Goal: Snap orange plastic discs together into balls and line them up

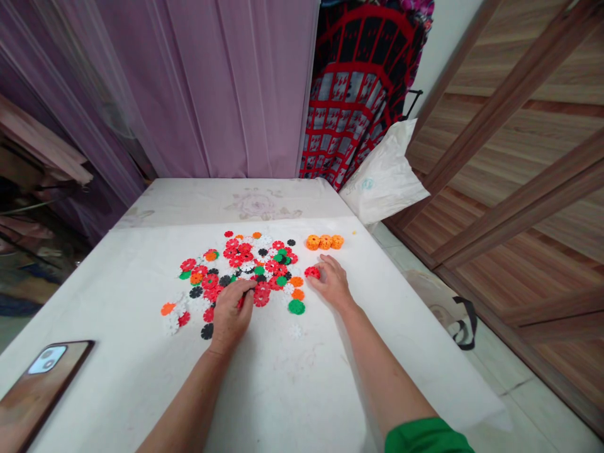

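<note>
A loose pile of flat, notched plastic snowflake discs [262, 294] in red, white, black, green and orange spreads over the middle of the table. My left hand [231, 314] is at the near edge of this pile, fingers closed in a pinch. Some red shows between its thumb and fingers, partly hidden by the hand. Right of the pile, my right hand [334, 284] has its thumb and fingers around a small stack of red snowflake discs [311, 272] standing on the table. Just beyond that hand sit three orange disc stacks [325, 242] in a row.
The table [292, 390] has a white cover. A phone [47, 384] lies at its near left. Beyond the right edge are a white bag [384, 173] and a wooden wardrobe [528, 157]. A purple curtain [226, 88] hangs behind. A tiny orange piece [354, 233] lies far right.
</note>
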Available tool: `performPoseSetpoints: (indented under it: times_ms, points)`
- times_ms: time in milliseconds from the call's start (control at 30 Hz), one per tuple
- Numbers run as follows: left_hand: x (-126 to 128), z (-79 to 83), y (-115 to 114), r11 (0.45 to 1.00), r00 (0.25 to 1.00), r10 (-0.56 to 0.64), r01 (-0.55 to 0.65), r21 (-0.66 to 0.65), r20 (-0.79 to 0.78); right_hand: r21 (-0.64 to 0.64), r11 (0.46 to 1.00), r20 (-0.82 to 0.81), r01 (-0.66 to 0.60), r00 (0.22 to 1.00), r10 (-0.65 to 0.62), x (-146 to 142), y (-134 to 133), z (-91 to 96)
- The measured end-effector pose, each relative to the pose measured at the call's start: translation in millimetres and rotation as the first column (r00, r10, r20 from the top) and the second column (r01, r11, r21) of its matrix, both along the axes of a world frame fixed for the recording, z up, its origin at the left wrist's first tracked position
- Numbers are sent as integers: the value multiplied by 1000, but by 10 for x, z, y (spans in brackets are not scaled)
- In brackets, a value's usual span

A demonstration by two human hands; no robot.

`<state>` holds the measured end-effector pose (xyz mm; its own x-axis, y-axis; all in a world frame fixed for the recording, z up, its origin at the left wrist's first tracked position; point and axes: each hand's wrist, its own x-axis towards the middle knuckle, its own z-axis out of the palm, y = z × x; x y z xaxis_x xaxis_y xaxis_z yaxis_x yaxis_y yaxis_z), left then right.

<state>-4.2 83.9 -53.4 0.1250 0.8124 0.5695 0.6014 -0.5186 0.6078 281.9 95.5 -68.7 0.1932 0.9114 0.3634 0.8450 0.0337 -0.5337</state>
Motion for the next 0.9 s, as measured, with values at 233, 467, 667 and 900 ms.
performPoseSetpoints:
  times_ms: [233,467,667,900]
  points:
    - [3,43,-17,1000,1000,4,-5,-14,-13,-127,992,97,-13,995,25,-24,-61,96]
    - [2,37,-16,1000,1000,-3,2,-26,-23,-232,972,156,-43,984,81,-41,-67,162]
    - [-3,18,-6,1000,1000,-8,8,-25,-9,-235,971,148,-35,986,71,-57,-61,191]
    - [-9,110,-8,1000,1000,11,-11,-26,-7,-185,982,151,-27,987,56,-37,-73,134]
